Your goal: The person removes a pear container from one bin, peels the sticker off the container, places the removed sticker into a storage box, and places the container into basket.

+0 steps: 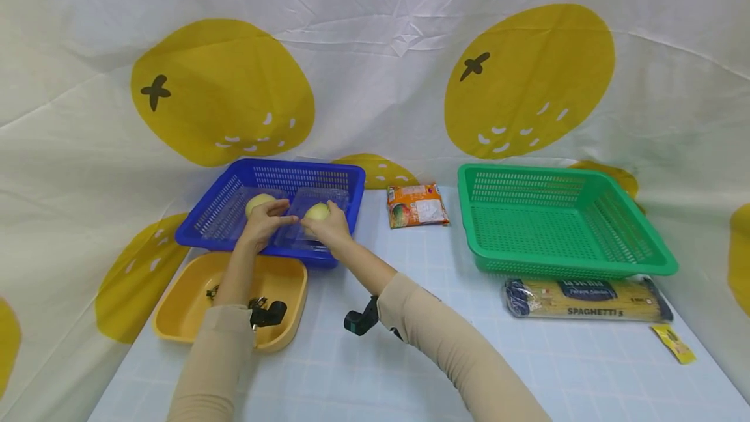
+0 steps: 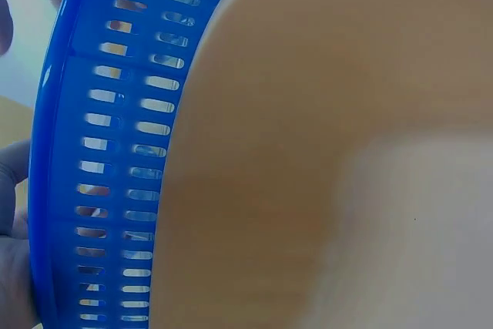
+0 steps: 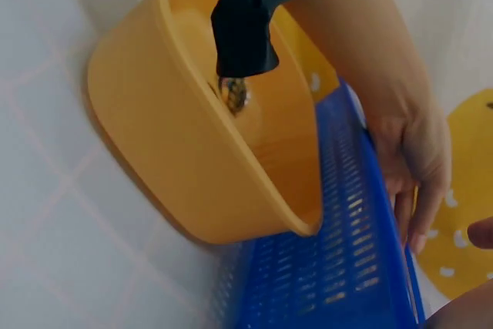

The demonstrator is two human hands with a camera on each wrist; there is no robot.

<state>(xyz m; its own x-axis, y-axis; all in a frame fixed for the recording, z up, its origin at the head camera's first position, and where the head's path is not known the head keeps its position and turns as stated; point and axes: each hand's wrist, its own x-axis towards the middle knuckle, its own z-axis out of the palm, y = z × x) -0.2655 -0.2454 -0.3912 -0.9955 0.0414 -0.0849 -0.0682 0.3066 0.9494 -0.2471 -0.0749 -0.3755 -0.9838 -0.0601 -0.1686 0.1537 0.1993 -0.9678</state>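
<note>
Both hands are over the blue basket (image 1: pixel 275 210): the right hand (image 1: pixel 333 226) curls round a pale yellow fruit (image 1: pixel 317 211) above the clear plastic tray (image 1: pixel 313 223) inside it, near its front wall. The left hand (image 1: pixel 263 221) reaches in beside a second fruit (image 1: pixel 258 202) with fingers extended toward the tray's edge. Judging from this, steadying the tray while seating the fruit gently would serve best.

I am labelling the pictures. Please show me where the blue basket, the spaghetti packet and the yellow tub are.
blue basket (image 1: pixel 305 171): head view, on its far rim.
spaghetti packet (image 1: pixel 586 298): head view, middle of the packet.
yellow tub (image 1: pixel 181 308): head view, bare inner floor, left part.
</note>
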